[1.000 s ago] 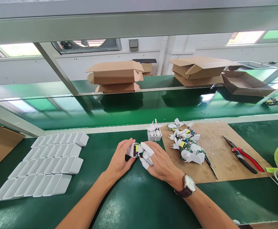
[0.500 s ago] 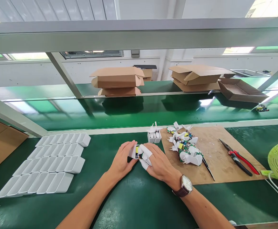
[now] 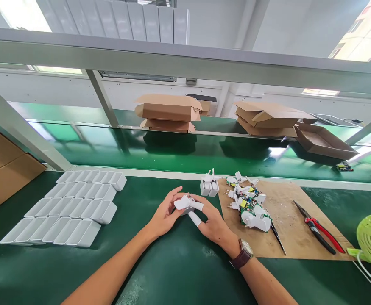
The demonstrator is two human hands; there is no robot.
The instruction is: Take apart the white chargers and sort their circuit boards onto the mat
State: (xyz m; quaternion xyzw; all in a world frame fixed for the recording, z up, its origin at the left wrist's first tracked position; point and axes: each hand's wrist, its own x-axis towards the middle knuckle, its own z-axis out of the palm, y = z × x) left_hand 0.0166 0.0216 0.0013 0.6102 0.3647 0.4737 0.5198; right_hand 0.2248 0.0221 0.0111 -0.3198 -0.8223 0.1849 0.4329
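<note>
Four rows of white shells [image 3: 67,212] laid out at left on green bench mat [image 3: 172,262], well apart from hands. Smaller heap of circuit boards and plug parts [image 3: 249,205] waiting on cardboard sheet [image 3: 287,220], beside red-handled pliers [image 3: 319,226]. Two finished-looking units [image 3: 209,186] standing near centre; judging by the heap, plenty left. Between left hand [image 3: 166,214] and right hand [image 3: 212,222], both gripping it, one white charger piece [image 3: 183,203], just above the mat. Conveyor belt [image 3: 188,150] and folded cartons [image 3: 168,112] beyond.
</note>
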